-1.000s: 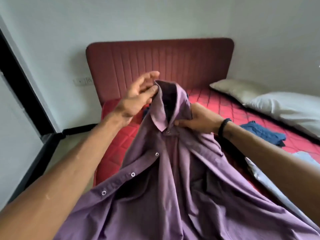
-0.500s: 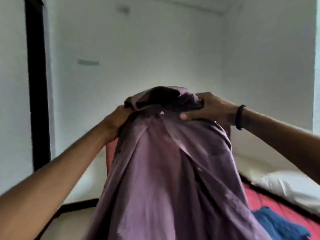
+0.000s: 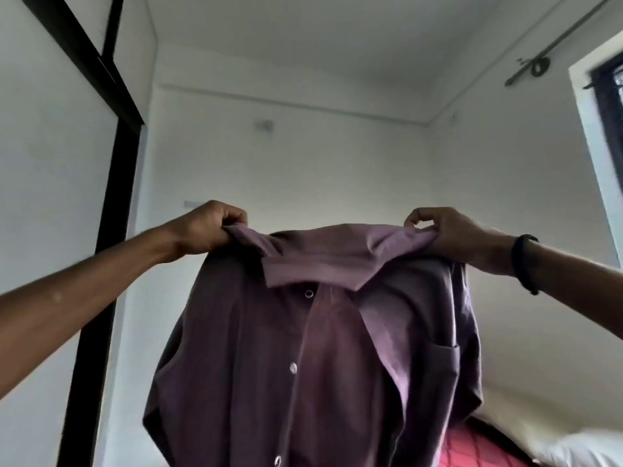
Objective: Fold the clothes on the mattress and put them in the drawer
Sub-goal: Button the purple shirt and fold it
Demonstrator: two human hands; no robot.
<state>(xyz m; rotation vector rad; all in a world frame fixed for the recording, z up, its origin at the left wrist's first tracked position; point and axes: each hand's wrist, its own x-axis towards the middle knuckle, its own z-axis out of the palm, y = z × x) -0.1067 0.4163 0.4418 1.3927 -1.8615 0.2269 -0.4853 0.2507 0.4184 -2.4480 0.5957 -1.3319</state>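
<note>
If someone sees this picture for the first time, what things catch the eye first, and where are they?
The purple shirt fills the centre, hanging in the air with its front toward the camera. The left hand and the right hand grip it at the two ends of the collar. A black wristband sits on the right wrist, and a red mattress shows at the lower right.

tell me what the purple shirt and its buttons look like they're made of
Purple shirt: looks like thin woven fabric, maybe cotton or a blend, matte; it drapes in soft folds and creases where the left hand and right hand grip the shoulders. Buttons: small, pale and shiny, plastic or metal snaps; I cannot tell which.
</note>
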